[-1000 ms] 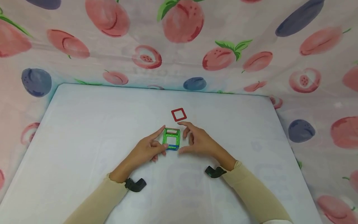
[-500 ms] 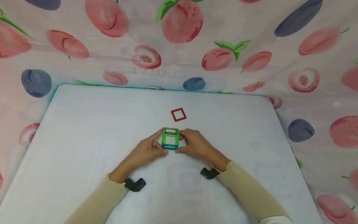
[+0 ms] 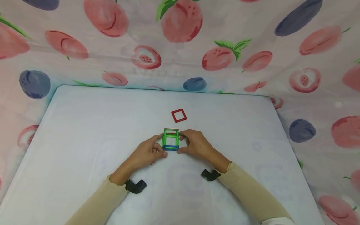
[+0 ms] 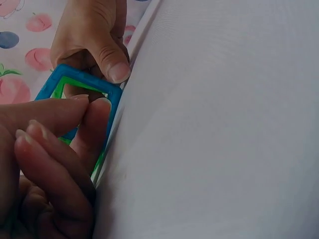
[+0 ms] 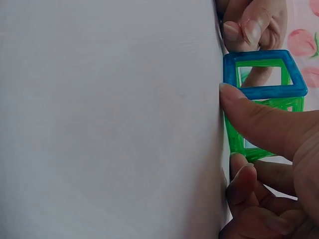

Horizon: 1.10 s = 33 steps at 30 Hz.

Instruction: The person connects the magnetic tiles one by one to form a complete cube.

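Standing on the white table (image 3: 84, 125), a small hollow cube frame (image 3: 171, 135) of translucent green squares sat between the person's two hands. A blue square (image 5: 269, 91) formed its side nearest the person, and red showed along its far edge. Its lower edge met the tabletop.

The right hand (image 3: 197, 143) held the cube frame from its right side: the thumb (image 5: 259, 117) lay across the near right corner, by the blue square, and a fingertip met the green wall behind. The left hand (image 3: 146, 153) was at the cube frame's left side, index finger reaching its left wall, thumb by its near left corner, the other fingers curled; whether it gripped or only touched could not be told.

Just beyond the cube frame, slightly to its right, a red square (image 3: 181, 120) lay flat, touched by neither hand.

Nearer the person than the cube frame, beige sleeves (image 3: 95, 200) covered both forearms, with a black device (image 3: 136, 186) at each wrist. Well beyond the cube frame rose a cloth (image 3: 118, 56) printed with peaches and plums.
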### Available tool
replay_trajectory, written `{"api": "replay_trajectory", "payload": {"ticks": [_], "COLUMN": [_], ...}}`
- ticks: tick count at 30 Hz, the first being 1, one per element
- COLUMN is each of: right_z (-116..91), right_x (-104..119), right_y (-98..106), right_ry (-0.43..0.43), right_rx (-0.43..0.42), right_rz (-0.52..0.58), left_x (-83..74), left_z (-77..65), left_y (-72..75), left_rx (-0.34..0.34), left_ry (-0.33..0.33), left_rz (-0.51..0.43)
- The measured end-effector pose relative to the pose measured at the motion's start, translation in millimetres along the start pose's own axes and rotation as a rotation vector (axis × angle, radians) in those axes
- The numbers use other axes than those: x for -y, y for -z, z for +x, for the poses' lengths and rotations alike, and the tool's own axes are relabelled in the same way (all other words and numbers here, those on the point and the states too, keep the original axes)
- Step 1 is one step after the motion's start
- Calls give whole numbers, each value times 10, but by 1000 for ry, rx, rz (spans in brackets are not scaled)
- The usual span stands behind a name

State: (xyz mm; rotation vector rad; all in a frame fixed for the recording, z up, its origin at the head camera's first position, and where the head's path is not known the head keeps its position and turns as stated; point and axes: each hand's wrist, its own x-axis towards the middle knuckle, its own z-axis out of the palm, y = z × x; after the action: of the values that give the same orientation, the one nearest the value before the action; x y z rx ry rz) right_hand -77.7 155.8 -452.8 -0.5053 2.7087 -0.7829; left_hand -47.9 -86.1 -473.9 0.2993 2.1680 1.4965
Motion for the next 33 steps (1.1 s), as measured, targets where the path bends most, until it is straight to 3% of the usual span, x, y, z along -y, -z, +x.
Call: {"api": "replay_trajectory", "payload": {"ticks": [7,11,16,19,25,33], "right_z": [43,56,94,177,528,890], "right_x": [-6,-26,-77,-111,-193,-252], "right_y": [-12,50,266,382,464,479], "right_ry": [17,20,64,74,54,3], "right_rx": [26,90,195,166,-34,34], "right_rz": [14,37,57,49,-13,-138], "left_x": [-20,-10,-7,-7,15,37], "left_z": [-10,-6,6,10,1,14], "left_y": [13,23,40,46,59,25], "left_rx": [-14,8,20,7,-20,-9], "left_ry": [16,31,41,51,54,45], "left_rz": [-10,-31,-45,-54,-46,-77]}}
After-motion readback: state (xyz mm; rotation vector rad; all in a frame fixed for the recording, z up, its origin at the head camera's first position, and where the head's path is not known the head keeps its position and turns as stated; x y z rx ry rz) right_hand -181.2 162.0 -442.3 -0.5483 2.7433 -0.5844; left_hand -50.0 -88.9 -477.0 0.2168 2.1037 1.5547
